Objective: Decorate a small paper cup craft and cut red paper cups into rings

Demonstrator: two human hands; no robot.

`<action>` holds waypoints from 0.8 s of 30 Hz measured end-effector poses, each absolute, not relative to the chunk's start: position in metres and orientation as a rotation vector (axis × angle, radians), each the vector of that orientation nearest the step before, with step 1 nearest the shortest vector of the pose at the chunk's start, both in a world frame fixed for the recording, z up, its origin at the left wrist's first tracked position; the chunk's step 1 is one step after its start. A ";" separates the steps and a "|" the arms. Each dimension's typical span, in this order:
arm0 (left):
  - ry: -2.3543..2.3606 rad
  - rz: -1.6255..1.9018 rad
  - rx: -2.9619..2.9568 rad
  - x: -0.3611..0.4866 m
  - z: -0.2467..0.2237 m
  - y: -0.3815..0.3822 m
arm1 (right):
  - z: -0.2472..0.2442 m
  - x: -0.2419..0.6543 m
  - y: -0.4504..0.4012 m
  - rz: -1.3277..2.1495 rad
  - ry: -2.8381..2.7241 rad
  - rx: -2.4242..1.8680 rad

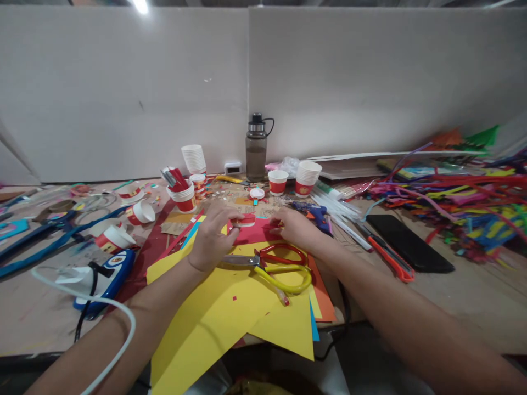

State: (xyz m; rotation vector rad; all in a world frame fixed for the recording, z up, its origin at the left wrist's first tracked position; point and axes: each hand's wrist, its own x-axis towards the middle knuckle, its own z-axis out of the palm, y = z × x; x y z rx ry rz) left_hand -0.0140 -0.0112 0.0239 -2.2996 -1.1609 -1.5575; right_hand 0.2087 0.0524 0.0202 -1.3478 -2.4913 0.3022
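My left hand [214, 235] pinches a small red-and-white paper strip [247, 221] between thumb and fingers. To its right, my right hand [291, 226] has its fingertips drawn together; whatever they may hold is too small to make out. Beneath both hands lies a sheet of red paper [251, 236], on top of large yellow sheets [206, 318]. A pair of scissors [242, 260] with one red and one yellow handle rests on the yellow paper, just below the hands. Small red scraps are scattered near it.
Paper cups [278, 184] and a water bottle [256, 153] stand at the back. On the right are a box cutter [391, 259], a black phone [409, 241] and many pipe cleaners [465, 203]. At left sits a blue-and-white power strip [123, 269] with a white cable.
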 end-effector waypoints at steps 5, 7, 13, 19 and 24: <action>-1.167 -1.566 -2.320 -0.014 0.023 -0.011 | 0.019 0.207 0.055 0.258 -2.565 -1.419; -1.166 -1.560 -2.322 -0.015 0.023 -0.011 | 0.020 0.205 0.053 0.186 -2.593 -1.439; -1.180 -1.539 -2.315 -0.013 0.024 -0.011 | 0.020 0.204 0.052 0.120 -2.626 -1.416; -1.202 -1.546 -2.294 -0.015 0.022 -0.010 | 0.021 0.202 0.052 0.140 -2.628 -1.439; -1.196 -1.533 -2.300 -0.016 0.019 -0.009 | 0.027 0.195 0.045 -0.013 -2.675 -1.461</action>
